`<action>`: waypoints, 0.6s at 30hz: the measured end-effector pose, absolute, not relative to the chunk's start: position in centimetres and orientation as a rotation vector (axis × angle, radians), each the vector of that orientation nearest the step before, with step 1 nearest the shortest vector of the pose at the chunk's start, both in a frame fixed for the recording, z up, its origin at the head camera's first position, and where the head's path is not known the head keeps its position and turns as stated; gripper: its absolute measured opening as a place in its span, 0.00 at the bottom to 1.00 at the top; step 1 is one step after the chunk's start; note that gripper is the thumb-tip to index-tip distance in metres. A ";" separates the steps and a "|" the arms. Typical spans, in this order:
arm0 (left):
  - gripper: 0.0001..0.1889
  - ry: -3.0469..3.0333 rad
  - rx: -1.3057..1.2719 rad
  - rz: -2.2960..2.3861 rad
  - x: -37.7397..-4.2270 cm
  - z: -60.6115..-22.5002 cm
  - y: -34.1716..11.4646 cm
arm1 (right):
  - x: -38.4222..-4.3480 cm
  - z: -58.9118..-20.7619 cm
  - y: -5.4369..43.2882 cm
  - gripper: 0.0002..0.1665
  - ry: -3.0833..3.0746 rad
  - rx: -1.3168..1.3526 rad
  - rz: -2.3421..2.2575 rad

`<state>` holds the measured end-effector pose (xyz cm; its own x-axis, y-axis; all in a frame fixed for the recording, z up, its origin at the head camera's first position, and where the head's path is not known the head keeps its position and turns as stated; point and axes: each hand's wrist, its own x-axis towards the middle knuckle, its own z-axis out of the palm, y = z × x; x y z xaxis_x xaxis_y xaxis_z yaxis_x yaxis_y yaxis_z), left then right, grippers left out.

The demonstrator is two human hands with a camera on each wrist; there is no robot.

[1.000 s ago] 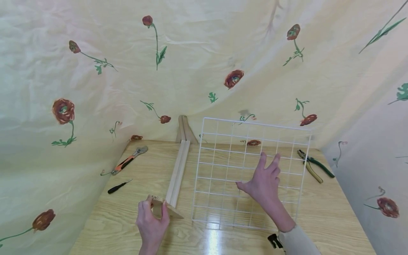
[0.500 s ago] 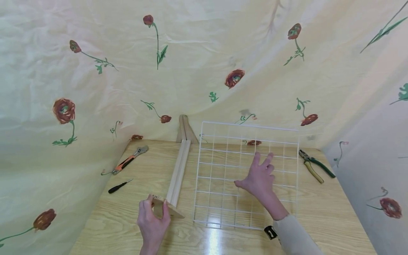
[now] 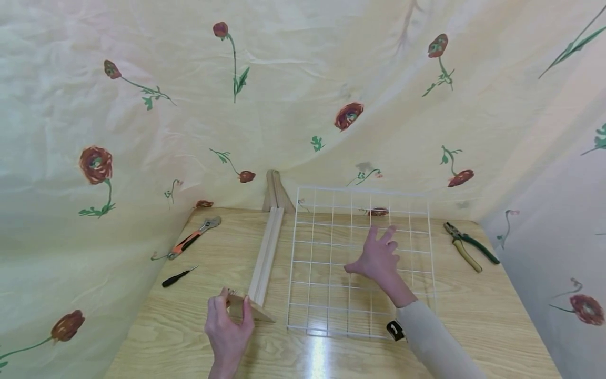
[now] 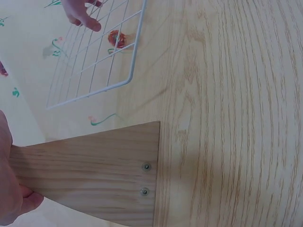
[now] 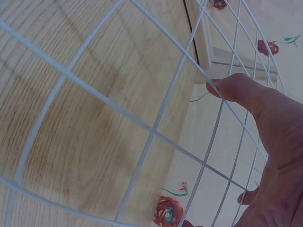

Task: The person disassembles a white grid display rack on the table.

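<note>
My left hand [image 3: 228,327] grips the narrow top of a wooden end piece [image 4: 94,165], which flares toward the tabletop and shows two metal fasteners near its wide edge. A pale grooved wooden bar [image 3: 266,255] runs from it to a matching far end piece [image 3: 278,196]. To the right, a white wire grid panel [image 3: 292,258] is held raised and tilted. My right hand [image 3: 379,260] holds it with spread fingers; in the right wrist view the thumb [image 5: 236,87] presses a wire and other fingertips poke through the mesh, partly hidden.
At left on the wood-grain table [image 3: 180,342] lie an orange-and-black adjustable wrench [image 3: 195,237] and a black screwdriver [image 3: 179,277]. Green-and-yellow pliers [image 3: 466,247] lie at right. Floral cloth [image 3: 293,63] hangs behind and at the sides. A small black object [image 3: 395,330] sits by the right sleeve.
My right hand has moved left and slightly up, and the wire grid panel's right edge has swung left while its left edge stays near the wooden bar. My left hand keeps its grip.
</note>
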<state>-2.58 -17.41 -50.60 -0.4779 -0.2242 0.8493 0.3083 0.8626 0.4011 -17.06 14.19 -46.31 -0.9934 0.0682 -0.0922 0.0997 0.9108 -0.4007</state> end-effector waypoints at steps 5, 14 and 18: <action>0.22 -1.975 -0.057 -0.626 -2.5 -50.7 -17.5 | -17.6 -47.1 14.1 0.83 2.946 0.119 -0.625; 0.22 -1.978 -0.063 -0.636 -2.6 -50.8 -17.5 | -18.4 -47.9 13.5 0.82 2.881 0.109 -0.579; 0.23 -1.979 -0.065 -0.650 -2.7 -50.7 -17.5 | -18.7 -48.2 13.3 0.82 2.868 0.095 -0.558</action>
